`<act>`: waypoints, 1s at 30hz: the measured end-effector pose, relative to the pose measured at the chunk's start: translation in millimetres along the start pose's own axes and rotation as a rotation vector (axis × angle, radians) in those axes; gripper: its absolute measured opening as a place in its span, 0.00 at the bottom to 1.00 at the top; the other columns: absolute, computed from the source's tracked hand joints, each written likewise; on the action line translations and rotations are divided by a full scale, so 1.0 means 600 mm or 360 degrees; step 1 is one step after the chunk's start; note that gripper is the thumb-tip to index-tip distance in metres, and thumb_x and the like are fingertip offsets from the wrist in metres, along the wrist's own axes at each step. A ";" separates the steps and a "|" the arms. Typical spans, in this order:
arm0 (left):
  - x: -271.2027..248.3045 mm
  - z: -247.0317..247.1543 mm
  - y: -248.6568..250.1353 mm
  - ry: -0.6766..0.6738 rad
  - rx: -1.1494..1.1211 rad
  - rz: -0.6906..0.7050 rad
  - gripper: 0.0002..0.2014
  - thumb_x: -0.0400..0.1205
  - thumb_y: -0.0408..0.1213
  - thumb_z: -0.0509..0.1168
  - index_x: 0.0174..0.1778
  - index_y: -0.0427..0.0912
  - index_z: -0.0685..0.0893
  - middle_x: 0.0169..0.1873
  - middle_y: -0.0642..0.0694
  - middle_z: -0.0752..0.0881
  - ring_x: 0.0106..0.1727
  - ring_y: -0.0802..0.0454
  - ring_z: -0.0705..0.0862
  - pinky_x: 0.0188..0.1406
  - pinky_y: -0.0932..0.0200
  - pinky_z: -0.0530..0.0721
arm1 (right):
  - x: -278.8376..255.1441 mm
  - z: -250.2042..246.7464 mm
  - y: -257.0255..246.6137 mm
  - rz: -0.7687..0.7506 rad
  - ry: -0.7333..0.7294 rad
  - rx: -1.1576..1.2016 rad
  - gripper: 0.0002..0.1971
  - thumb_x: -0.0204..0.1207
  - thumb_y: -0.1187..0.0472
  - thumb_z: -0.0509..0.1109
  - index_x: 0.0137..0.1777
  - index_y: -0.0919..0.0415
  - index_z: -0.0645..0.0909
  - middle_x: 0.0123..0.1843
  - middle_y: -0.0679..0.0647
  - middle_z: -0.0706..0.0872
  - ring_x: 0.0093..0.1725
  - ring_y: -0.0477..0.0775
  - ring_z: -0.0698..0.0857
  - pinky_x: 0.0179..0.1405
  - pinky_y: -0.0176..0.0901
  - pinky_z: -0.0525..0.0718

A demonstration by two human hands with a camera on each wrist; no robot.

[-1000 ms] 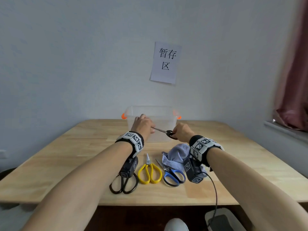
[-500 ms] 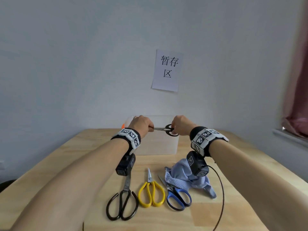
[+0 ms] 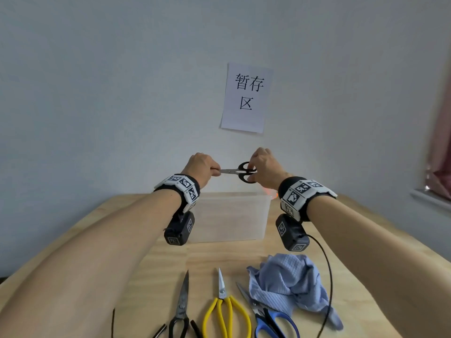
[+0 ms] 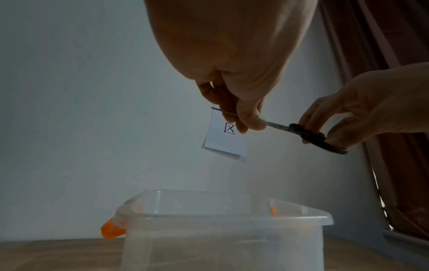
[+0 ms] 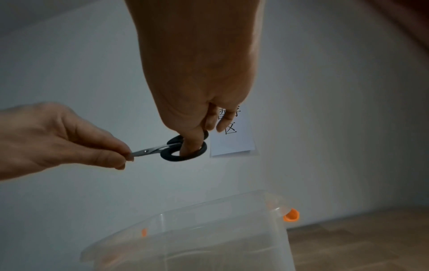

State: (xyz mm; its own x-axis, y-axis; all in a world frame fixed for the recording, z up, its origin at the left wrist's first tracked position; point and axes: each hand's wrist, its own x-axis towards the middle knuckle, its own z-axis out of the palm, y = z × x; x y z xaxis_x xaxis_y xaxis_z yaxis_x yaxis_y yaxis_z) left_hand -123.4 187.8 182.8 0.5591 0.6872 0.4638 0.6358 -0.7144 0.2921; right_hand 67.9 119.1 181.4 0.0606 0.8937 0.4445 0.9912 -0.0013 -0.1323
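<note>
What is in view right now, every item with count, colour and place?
table: 1, light wood
box: 1, clear, orange latches, back of table
small scissors: 1, black handles, held in the air above the box
large scissors: 1, black, table front, leftmost
yellow scissors: 1, yellow handles, middle of row
blue scissors: 1, blue handles, beside cloth
cloth: 1, light blue, crumpled, front right
paper sign: 1, white, on wall
curtain: 1, pink, far right
wrist bands: 2, black and white, on wrists
left hand: 1, pinches the blades
right hand: 1, finger in a handle loop
</note>
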 end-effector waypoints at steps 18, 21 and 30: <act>0.153 0.125 -0.111 -0.0047 0.0021 -0.0226 0.07 0.82 0.35 0.70 0.52 0.39 0.92 0.46 0.40 0.90 0.48 0.40 0.86 0.50 0.53 0.83 | 0.167 0.152 0.067 0.0081 -0.0063 -0.0046 0.09 0.79 0.65 0.72 0.57 0.68 0.87 0.57 0.61 0.81 0.54 0.64 0.83 0.43 0.43 0.70; 0.156 0.158 -0.132 -0.0106 0.0066 -0.0277 0.07 0.82 0.35 0.69 0.52 0.40 0.92 0.47 0.40 0.90 0.49 0.40 0.86 0.50 0.53 0.83 | 0.173 0.186 0.072 0.0127 -0.0144 -0.0033 0.09 0.79 0.65 0.73 0.57 0.67 0.87 0.58 0.60 0.82 0.50 0.62 0.82 0.43 0.43 0.71; 0.162 0.216 -0.179 -0.0335 0.0086 -0.0310 0.05 0.79 0.34 0.74 0.49 0.40 0.92 0.47 0.41 0.90 0.47 0.43 0.87 0.51 0.54 0.84 | 0.185 0.253 0.074 0.0213 -0.0381 -0.0030 0.12 0.75 0.68 0.73 0.58 0.64 0.88 0.56 0.61 0.87 0.51 0.62 0.86 0.47 0.45 0.84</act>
State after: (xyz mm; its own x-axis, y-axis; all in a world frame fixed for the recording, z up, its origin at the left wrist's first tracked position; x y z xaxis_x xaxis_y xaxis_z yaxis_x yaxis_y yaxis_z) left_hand -68.4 348.3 88.4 0.5181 0.8270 0.2180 0.7664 -0.5621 0.3110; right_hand 101.1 286.1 90.5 0.1636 0.9657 0.2015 0.9784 -0.1328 -0.1582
